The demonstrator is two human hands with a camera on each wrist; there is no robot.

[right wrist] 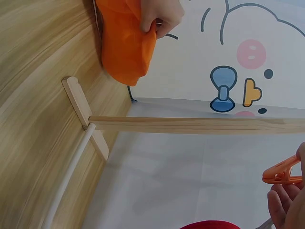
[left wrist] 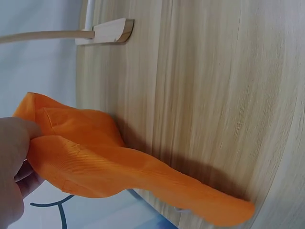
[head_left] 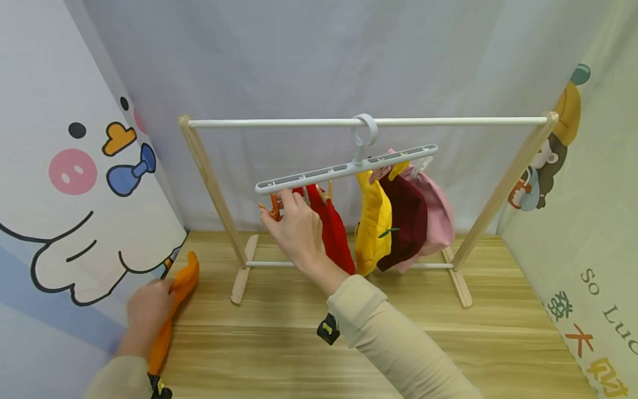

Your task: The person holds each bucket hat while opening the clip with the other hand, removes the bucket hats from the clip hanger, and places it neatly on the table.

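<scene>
My left hand (head_left: 149,307) grips an orange cloth hat (head_left: 185,277) at the left side of the table. In the left wrist view the folded hat (left wrist: 86,157) droops from my fingers, its far end low over the wood. My right hand (head_left: 299,227) pinches an orange clothes peg (head_left: 274,206) under the left end of a white clip hanger (head_left: 309,178). That peg (right wrist: 281,172) also shows at the right edge of the right wrist view. Right beside this hand hangs a red cloth hat (head_left: 336,233), clipped to the tilted hanger.
A yellow hat (head_left: 374,221) with a green stem, a maroon hat (head_left: 408,216) and a pink hat (head_left: 441,221) hang farther right. The hanger hooks over the white bar (head_left: 274,123) of a wooden-legged rack. Printed cloth walls (head_left: 99,233) border the table (head_left: 259,343).
</scene>
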